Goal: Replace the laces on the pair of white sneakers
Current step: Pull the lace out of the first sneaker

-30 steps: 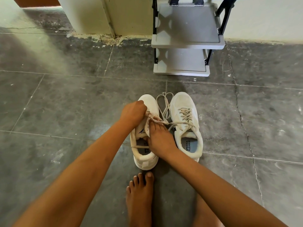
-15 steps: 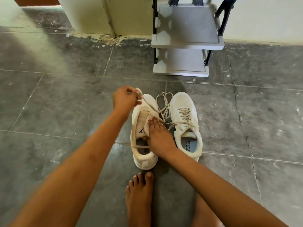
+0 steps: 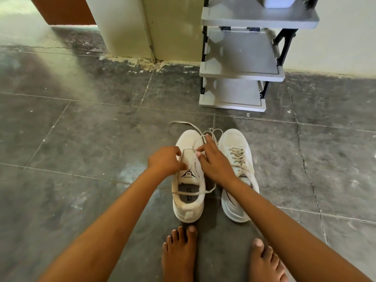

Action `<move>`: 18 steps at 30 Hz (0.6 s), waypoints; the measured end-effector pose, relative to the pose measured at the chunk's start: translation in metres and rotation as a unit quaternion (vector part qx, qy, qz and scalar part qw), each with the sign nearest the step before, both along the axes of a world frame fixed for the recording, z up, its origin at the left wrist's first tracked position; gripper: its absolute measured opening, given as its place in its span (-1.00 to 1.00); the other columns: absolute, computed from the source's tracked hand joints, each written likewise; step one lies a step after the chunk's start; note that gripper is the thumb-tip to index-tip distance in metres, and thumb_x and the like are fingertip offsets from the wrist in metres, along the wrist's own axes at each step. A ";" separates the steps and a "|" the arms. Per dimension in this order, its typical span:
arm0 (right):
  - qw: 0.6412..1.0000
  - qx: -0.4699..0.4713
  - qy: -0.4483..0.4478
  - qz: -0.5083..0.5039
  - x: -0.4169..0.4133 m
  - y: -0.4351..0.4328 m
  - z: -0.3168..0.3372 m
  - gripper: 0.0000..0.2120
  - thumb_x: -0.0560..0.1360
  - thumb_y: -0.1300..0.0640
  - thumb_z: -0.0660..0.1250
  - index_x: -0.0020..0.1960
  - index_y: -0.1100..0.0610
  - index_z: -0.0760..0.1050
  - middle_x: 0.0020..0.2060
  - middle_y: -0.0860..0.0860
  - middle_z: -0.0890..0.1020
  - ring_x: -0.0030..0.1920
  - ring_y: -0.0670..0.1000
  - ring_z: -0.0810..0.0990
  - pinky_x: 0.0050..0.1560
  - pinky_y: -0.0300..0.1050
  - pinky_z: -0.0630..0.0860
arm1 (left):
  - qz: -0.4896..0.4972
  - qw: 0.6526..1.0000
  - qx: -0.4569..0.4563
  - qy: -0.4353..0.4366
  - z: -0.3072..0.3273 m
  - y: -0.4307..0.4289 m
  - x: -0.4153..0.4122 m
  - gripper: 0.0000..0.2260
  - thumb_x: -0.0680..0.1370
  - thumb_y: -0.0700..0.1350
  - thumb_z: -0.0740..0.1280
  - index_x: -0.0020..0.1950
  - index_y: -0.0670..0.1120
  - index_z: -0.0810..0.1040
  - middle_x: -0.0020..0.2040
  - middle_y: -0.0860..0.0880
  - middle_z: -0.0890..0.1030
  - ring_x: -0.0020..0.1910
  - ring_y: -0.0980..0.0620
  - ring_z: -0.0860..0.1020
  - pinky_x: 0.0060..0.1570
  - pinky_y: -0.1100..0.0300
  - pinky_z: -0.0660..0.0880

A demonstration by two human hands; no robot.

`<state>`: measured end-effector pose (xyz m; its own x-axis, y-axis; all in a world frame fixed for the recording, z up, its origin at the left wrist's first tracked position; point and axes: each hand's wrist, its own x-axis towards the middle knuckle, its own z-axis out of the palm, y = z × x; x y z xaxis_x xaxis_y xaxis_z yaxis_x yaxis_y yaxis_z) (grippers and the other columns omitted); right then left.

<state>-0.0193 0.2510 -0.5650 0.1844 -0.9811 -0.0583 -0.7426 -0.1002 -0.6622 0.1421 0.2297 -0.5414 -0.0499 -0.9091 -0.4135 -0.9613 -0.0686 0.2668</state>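
Head view shows "SPEED" on the tongue of the left sneaker [image 3: 188, 180] on the floor [image 3: 81, 139], where the left hand [image 3: 165, 160] and right hand [image 3: 215, 162] pinch its lace [image 3: 196, 159] beside the laced right sneaker [image 3: 237, 151]

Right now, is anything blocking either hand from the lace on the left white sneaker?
Nothing visible does. The left hand and right hand are both at the left white sneaker's beige lace, on its tongue.
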 end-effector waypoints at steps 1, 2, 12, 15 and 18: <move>1.000 -0.003 0.005 0.000 -0.002 -0.005 0.000 -0.79 0.58 0.16 0.16 0.18 0.17 0.40 0.46 0.07 0.26 0.25 0.13 0.46 0.18 0.02 0.44 | 0.002 1.000 -0.009 0.001 -0.003 0.005 0.000 -0.60 0.44 0.07 0.41 0.24 0.02 0.48 0.12 -0.03 0.58 0.11 -0.06 0.54 0.03 0.05 0.52; 1.000 0.000 0.015 0.000 -0.004 -0.009 0.000 -0.77 0.56 0.19 0.16 0.21 0.15 0.38 0.39 0.10 0.37 0.20 0.13 0.50 0.15 0.01 0.46 | 0.007 1.000 -0.021 0.007 -0.004 0.009 0.000 -0.60 0.45 0.02 0.41 0.26 0.01 0.47 0.12 -0.06 0.58 0.09 -0.07 0.54 0.00 0.05 0.53; 0.993 -0.009 0.101 -0.054 -0.009 -0.029 -0.004 -0.83 0.52 0.14 0.26 0.00 0.13 0.61 -0.07 0.08 0.66 -0.05 0.10 0.58 -0.09 -0.12 0.45 | -0.003 0.993 -0.118 0.007 -0.023 0.016 -0.006 -0.74 0.51 -0.19 0.24 0.18 -0.06 0.53 -0.07 -0.14 0.60 -0.12 -0.15 0.57 -0.24 0.14 0.45; 0.997 0.026 0.017 -0.064 -0.013 -0.037 0.016 -0.90 0.52 0.21 0.24 -0.09 0.12 0.53 -0.08 0.06 0.58 0.01 0.09 0.52 -0.01 -0.07 0.45 | -0.048 0.989 -0.134 -0.038 -0.029 0.016 -0.010 -0.79 0.53 -0.18 0.20 0.11 -0.09 0.55 -0.28 -0.06 0.47 -0.26 -0.11 0.48 -0.31 0.15 0.39; 0.966 0.100 -0.205 -0.124 -0.017 -0.040 0.050 -0.81 0.59 0.24 0.14 -0.18 0.08 0.38 0.01 0.12 0.55 0.05 0.15 0.50 -0.01 -0.04 0.44 | -0.065 0.986 -0.138 -0.064 -0.031 0.017 -0.015 -0.80 0.53 -0.19 0.19 0.09 -0.08 0.54 -0.30 -0.05 0.43 -0.28 -0.09 0.45 -0.32 0.17 0.33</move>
